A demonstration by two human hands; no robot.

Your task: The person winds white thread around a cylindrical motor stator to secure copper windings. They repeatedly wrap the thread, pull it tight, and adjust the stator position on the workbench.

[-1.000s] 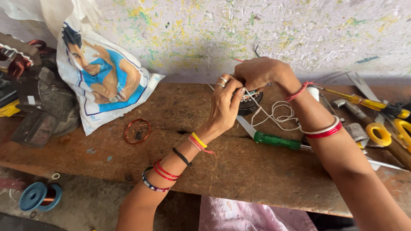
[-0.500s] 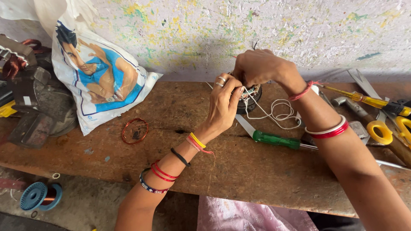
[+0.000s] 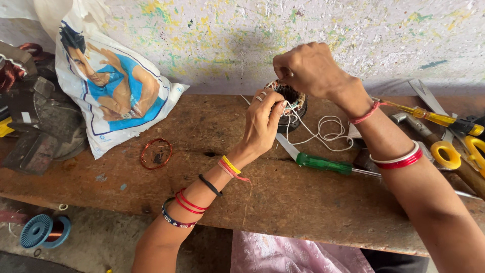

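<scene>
Both hands up at the far edge of the wooden desk (image 3: pixel 283 202), close to the paint-flecked wall (image 3: pixel 323 30). Left hand (image 3: pixel 262 124): grip pinched on white string (image 3: pixel 323 132) right at the rim of a small round motor coil (image 3: pixel 290 103). Right hand (image 3: pixel 308 68): fist closed over the coil's top, grip pressed together on it; exact finger contact hidden. Coil held just above the desk between the two hands. Loose string looped on the desk just right of the coil. Green-handled screwdriver (image 3: pixel 323 164) lying below the loops. Yellow-handled screwdriver (image 3: pixel 439 119) and yellow scissors (image 3: pixel 454 151) at far right. Copper wire ring (image 3: pixel 156 153) left of centre, beside a printed plastic bag (image 3: pixel 116 96). Blue wire spool (image 3: pixel 43 231) on the floor.
</scene>
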